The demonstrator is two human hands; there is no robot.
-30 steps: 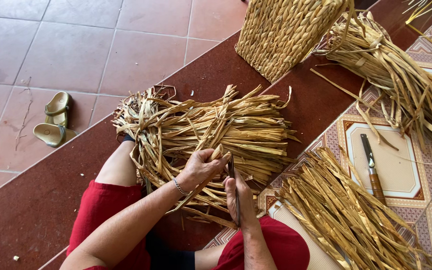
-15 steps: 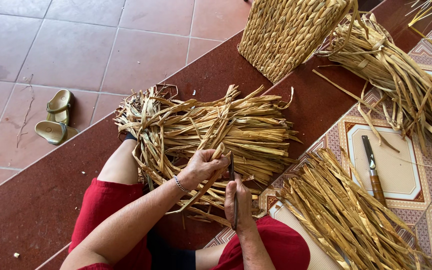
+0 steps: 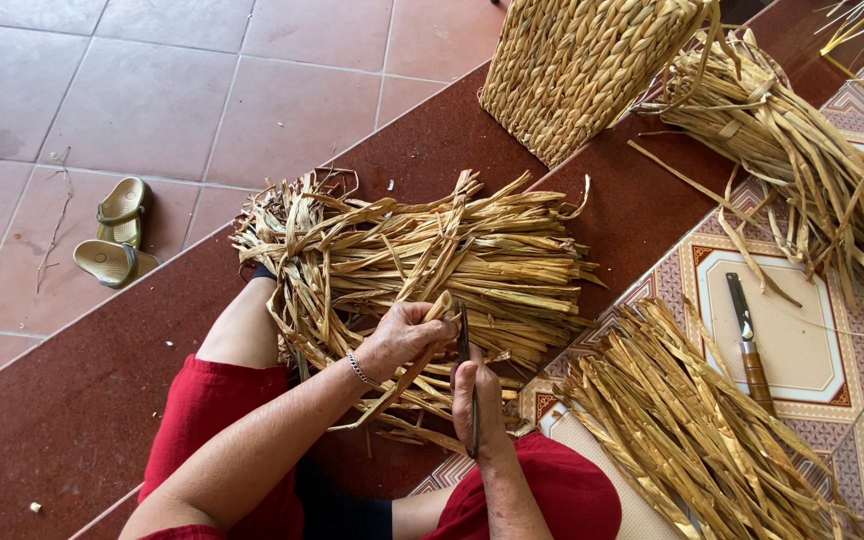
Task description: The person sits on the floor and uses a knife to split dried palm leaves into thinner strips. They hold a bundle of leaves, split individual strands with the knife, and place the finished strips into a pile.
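**Hands at the straw bundle**

Since the earlier frames little had moved: the right hand (image 3: pixel 476 398) had crept slightly up toward the left, and the blade's tip now stood beside the strip that the left fingers pinched. The bundle (image 3: pixel 422 265) of dried straw strips lay across the person's lap and the dark red step (image 3: pixel 72 400), its loose ends fanning toward the left. The left hand (image 3: pixel 407 335), a bracelet at its wrist, was clenched around one strip (image 3: pixel 430 325) that rose from the bundle. The right hand was closed on a thin dark tool (image 3: pixel 466 345), which pointed up from the fist; whether it touched the strip could not be told.

Both knees, in red cloth, flanked the bundle. Just right of them a second pile (image 3: pixel 692 430) of strips lay on the patterned tiles, and beyond it a knife (image 3: pixel 749 345) with a brown handle rested on a pale tile. A third heap (image 3: pixel 802 160) spread along the upper right, beside a woven basket (image 3: pixel 582 70) standing on the step. Well to the left, a pair of sandals (image 3: pixel 117 235) sat on the terracotta floor.
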